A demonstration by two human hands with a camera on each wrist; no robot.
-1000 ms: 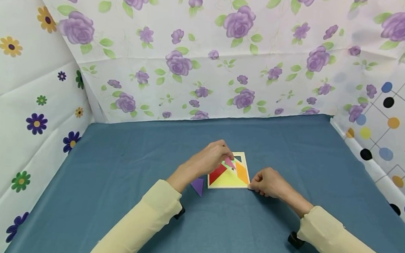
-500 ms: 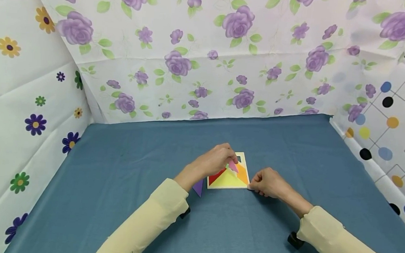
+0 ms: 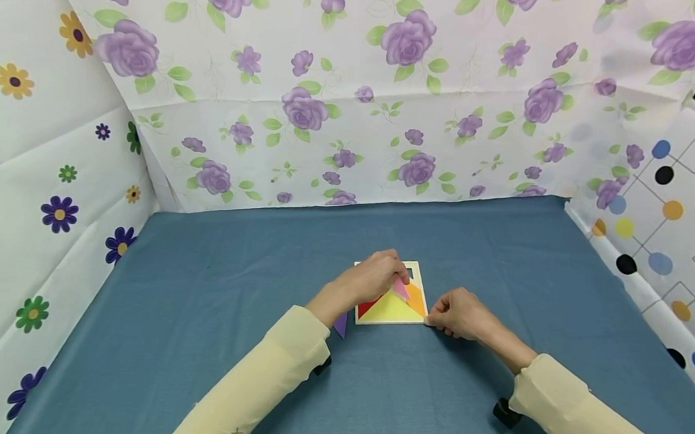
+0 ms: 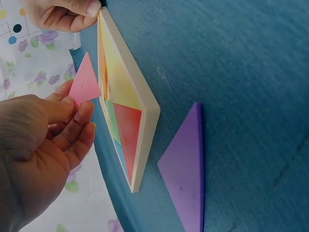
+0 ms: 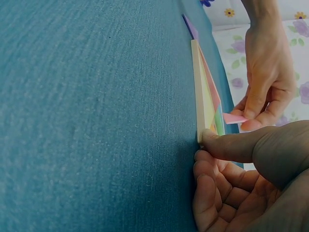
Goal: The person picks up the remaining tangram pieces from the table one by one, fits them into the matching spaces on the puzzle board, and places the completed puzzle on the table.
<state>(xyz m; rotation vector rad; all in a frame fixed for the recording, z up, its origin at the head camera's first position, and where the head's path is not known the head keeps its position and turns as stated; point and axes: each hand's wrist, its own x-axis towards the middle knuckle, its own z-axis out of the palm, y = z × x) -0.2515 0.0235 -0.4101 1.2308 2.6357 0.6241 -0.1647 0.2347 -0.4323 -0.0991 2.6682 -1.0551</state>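
My left fingers [image 4: 83,116] pinch the pink triangle [image 4: 86,82] seemingly just above the board [image 4: 147,133], right fingers [image 5: 205,195] pinching its near corner.

Smooth wooden frame [image 4: 147,133], matt purple triangle [image 4: 186,166] (material unclear), rough-looking woven cloth [image 4: 251,96].

blue cloth [image 3: 245,270] below; back sheet [image 3: 357,88] w/ purple roses & green lvs, l. sheet [image 3: 27,158] w/ multicol. flwrs, r. sheet [image 3: 683,236] w/ col. dots & thin lines.
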